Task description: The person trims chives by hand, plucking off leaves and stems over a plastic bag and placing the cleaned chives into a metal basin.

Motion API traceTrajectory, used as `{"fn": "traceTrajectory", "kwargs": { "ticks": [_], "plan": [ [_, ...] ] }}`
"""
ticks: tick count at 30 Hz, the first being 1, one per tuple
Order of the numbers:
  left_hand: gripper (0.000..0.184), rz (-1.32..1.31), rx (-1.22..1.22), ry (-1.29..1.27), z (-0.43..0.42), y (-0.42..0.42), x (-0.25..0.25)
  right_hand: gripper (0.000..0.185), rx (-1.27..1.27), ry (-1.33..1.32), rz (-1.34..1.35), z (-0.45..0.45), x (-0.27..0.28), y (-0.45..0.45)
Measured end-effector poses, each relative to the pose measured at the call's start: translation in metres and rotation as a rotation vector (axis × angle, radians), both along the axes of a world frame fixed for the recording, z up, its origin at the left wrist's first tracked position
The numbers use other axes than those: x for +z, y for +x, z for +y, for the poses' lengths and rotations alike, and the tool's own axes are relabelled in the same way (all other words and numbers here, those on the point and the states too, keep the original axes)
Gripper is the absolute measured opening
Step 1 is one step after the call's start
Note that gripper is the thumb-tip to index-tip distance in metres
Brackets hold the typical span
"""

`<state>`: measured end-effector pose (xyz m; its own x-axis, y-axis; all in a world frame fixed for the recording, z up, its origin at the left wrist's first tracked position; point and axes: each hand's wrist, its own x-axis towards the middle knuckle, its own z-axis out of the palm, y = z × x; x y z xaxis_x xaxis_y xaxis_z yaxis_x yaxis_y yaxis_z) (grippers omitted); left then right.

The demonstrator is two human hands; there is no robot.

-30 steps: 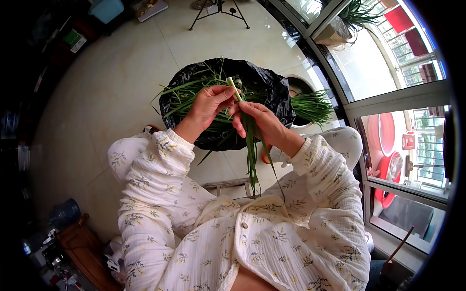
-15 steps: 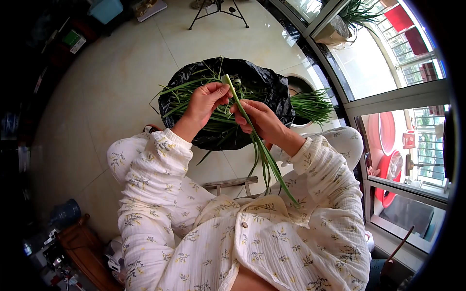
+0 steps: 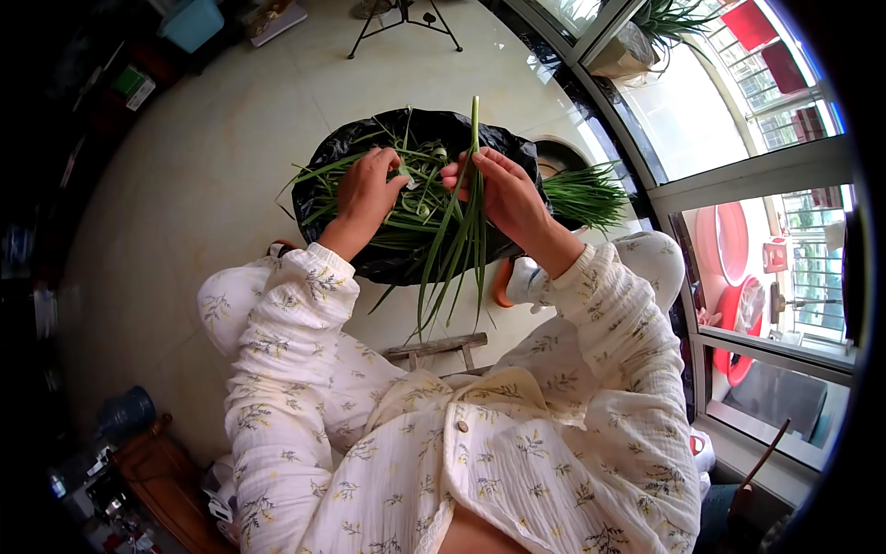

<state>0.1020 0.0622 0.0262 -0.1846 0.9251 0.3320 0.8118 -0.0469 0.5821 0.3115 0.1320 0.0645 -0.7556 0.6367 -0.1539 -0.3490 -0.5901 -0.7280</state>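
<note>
My right hand [image 3: 506, 196] pinches a garlic chive stalk [image 3: 475, 138] between thumb and fingers. Its pale cut end points up and its long flat green leaves hang down toward my lap. My left hand [image 3: 365, 192] is off to the left, over the black plastic bag [image 3: 337, 146], apart from the stalk. Its thumb and fingers are curled together; a small pale scrap may be at the tips, but I cannot make it out. Loose green leaves [image 3: 406, 222] and scraps lie tangled on the open bag beneath both hands.
A bundle of green chives [image 3: 586, 196] rests across a round basin [image 3: 558, 152] right of the bag. A small wooden stool [image 3: 434, 349] shows between my legs. Glass sliding doors [image 3: 738, 175] stand on the right, and black stand legs [image 3: 406, 28] are ahead on the tiled floor.
My left hand has let go of the stalk's top and moved down and left. The stalk has turned upright in my right hand, its leaves swinging left.
</note>
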Motion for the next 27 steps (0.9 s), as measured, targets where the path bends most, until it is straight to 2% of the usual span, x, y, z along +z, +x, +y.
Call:
{"fn": "traceTrajectory", "kwargs": {
  "ticks": [4, 7, 10, 11, 14, 17, 27],
  "plan": [
    [0.03, -0.412, -0.203, -0.439, 0.001, 0.001, 0.01, 0.02, -0.087, -0.029, 0.001, 0.007, 0.004, -0.005],
    [0.042, -1.219, -0.284, -0.635, -0.007, 0.019, 0.015, 0.024, -0.108, -0.036, 0.02, 0.014, -0.003, -0.007],
    [0.052, -1.487, -0.483, -0.769, -0.011, 0.032, 0.03, 0.025, -0.114, -0.041, 0.031, 0.016, -0.004, -0.009],
    [0.052, -1.458, -0.466, -0.79, -0.012, 0.035, 0.033, 0.025, -0.114, -0.044, 0.029, 0.016, -0.003, -0.009],
    [0.052, -1.559, -0.56, -0.802, -0.011, 0.035, 0.032, 0.026, -0.106, -0.044, 0.029, 0.016, -0.003, -0.01],
    [0.051, -1.655, -0.543, -0.804, -0.011, 0.034, 0.034, 0.026, -0.097, -0.035, 0.014, 0.02, -0.004, -0.01],
    [0.047, -1.641, -0.523, -0.811, -0.016, 0.034, 0.043, 0.023, -0.139, -0.011, -0.093, 0.024, 0.001, -0.012]
  ]
}}
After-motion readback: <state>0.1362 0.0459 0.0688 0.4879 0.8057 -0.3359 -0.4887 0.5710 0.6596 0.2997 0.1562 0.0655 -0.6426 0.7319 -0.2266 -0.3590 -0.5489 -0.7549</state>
